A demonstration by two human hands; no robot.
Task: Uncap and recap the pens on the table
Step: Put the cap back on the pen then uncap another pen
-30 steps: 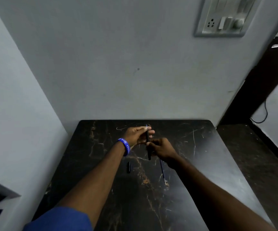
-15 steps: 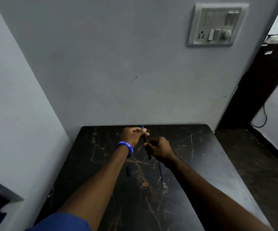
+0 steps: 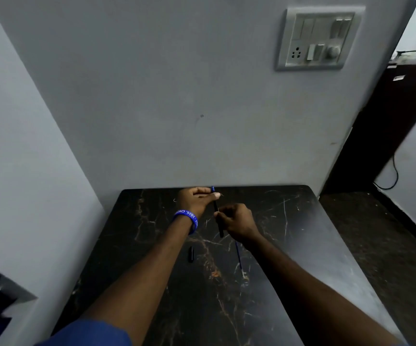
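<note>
Loose black cap [image 3: 191, 254] and thin blue refill [image 3: 238, 255] lie mid-table [image 3: 326, 245], apart. Beyond, toward far edge, right hand [image 3: 238, 222] and left hand [image 3: 197, 199] both pinch black pen [image 3: 217, 216], held off table. Recapping judged pending.

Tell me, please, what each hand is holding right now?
Left hand: closed on the upper end of the black pen.
Right hand: closed on the same pen's lower barrel.
</note>
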